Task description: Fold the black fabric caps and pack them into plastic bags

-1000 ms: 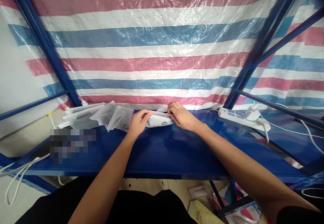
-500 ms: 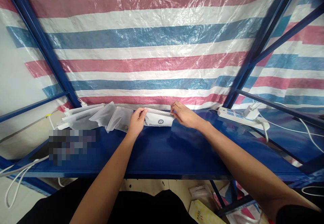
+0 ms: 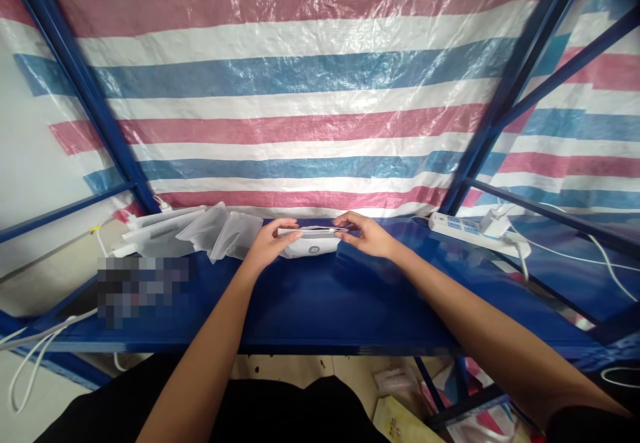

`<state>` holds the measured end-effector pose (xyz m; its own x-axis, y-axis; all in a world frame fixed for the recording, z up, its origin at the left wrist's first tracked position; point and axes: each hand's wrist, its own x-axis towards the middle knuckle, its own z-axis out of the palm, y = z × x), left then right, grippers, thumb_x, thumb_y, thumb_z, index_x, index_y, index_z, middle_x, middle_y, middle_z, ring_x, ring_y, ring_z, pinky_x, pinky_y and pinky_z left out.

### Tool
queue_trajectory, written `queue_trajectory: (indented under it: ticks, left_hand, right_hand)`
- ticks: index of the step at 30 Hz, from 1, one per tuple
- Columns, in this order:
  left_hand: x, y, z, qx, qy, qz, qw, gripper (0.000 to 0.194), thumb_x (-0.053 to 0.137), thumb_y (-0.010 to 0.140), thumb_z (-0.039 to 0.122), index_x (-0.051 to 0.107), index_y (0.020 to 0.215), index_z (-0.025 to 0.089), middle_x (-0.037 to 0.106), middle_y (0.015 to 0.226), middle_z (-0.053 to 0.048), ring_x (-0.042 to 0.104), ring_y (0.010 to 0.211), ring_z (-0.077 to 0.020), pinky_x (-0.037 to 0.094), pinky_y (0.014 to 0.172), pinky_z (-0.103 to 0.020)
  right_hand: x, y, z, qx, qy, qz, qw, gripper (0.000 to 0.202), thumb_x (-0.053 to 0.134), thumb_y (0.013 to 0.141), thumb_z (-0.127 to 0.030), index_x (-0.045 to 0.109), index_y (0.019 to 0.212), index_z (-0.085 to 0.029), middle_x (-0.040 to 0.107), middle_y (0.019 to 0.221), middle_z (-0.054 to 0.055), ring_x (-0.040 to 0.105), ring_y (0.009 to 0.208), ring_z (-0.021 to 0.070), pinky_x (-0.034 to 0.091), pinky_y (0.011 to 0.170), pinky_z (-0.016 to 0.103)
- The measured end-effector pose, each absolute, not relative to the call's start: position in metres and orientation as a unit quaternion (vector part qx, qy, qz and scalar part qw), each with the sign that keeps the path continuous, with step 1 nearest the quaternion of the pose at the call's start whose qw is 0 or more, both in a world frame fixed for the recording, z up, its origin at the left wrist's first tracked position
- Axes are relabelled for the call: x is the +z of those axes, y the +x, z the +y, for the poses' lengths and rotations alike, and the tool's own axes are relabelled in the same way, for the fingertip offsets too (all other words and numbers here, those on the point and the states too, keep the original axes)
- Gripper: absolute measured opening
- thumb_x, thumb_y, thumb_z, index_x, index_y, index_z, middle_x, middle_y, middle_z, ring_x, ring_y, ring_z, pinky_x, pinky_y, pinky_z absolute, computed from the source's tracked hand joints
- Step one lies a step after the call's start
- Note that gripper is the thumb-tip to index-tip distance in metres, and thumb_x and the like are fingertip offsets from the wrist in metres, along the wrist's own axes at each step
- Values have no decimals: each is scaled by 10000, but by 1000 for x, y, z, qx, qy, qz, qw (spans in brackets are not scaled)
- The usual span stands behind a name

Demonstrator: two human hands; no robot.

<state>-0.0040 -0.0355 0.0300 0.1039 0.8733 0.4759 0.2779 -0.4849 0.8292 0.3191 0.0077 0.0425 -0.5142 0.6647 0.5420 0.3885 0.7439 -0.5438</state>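
Observation:
A white pouch (image 3: 311, 249) with a grey round logo hangs just above the blue shelf (image 3: 345, 309), its top edge facing me. My left hand (image 3: 273, 243) is closed on the pouch's left top corner, thumb along the near side and fingers behind. At the opposite corner my right hand (image 3: 364, 235) pinches the top edge between thumb and fingers. The pouch's contents are hidden. Left of my left hand lie several frosted plastic pouches (image 3: 240, 233), overlapping one another.
A white power strip (image 3: 463, 228) with a plugged-in charger (image 3: 496, 221) and cables sits at the right. Blue metal posts (image 3: 495, 126) and a striped tarp (image 3: 300, 123) stand behind. A blurred-out patch (image 3: 145, 289) covers something at the left. Below, a yellow package (image 3: 403, 423) lies on the floor.
The pouch has tipped, so its top edge now shows more and the printed front less. Both hands have turned with it, and my right hand has come down a little at its corner.

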Motion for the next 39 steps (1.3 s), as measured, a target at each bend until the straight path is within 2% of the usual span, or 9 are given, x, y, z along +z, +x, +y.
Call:
queue_trajectory:
  ticks: [2,7,13,17,24,29,36,39]
  left_hand:
    - [32,-6,-38,490,716,417,270,401,869,882,539,850,1163,252,837,1190,-94,786,1009,-292,627,816,-359]
    - [30,-6,-37,485,753,388,216,221,849,909,467,876,1020,277,835,1176,-85,783,1107,-312,632,971,-429]
    - [21,-7,-30,493,765,392,134,117,798,947,369,855,988,276,835,1155,-80,758,1205,-316,611,1043,-478]
    - [18,-8,-27,482,783,383,91,72,775,952,303,836,975,272,831,1131,-74,761,1166,-298,585,1079,-484]
    - [16,-8,-28,461,799,383,57,154,747,937,219,811,1069,266,791,1156,-66,742,1149,-283,588,1040,-446]
    - [16,-7,-31,432,809,398,38,298,751,912,191,787,1199,261,750,1258,-70,716,1213,-289,570,1106,-472]
    - [15,-7,-31,420,806,416,23,386,803,902,215,764,1281,275,702,1363,-72,677,1298,-296,532,1183,-481]
    - [15,-9,-30,437,787,435,2,394,788,937,258,739,1328,272,694,1377,-78,661,1318,-297,521,1188,-471]
  right_hand:
    - [44,318,6,185,-301,-855,380,322,744,1001,-482,765,1199,-229,790,1196,110,778,1063,281,654,960,469]
    - [46,315,4,190,-277,-864,374,305,760,991,-509,809,1130,-242,797,1142,90,777,1016,261,653,931,436]
    - [41,311,3,126,-251,-881,379,270,768,999,-471,798,1147,-248,783,1132,92,760,967,248,645,902,428]
    - [38,309,1,77,-244,-896,364,226,758,1021,-409,783,1184,-255,767,1182,104,749,1066,270,625,974,458]
    - [36,308,0,45,-229,-904,358,206,768,1020,-345,765,1206,-255,749,1199,104,723,1128,281,596,1029,471]
    - [36,305,-3,51,-224,-906,356,207,778,1011,-331,759,1202,-252,734,1175,106,711,1124,283,593,1024,469]
    - [36,303,-6,57,-225,-906,353,244,770,1013,-347,722,1236,-261,725,1219,110,693,1162,301,587,1024,487]
    - [33,303,-5,63,-251,-895,364,280,697,1060,-385,675,1306,-251,708,1259,125,688,1178,303,582,1049,505]
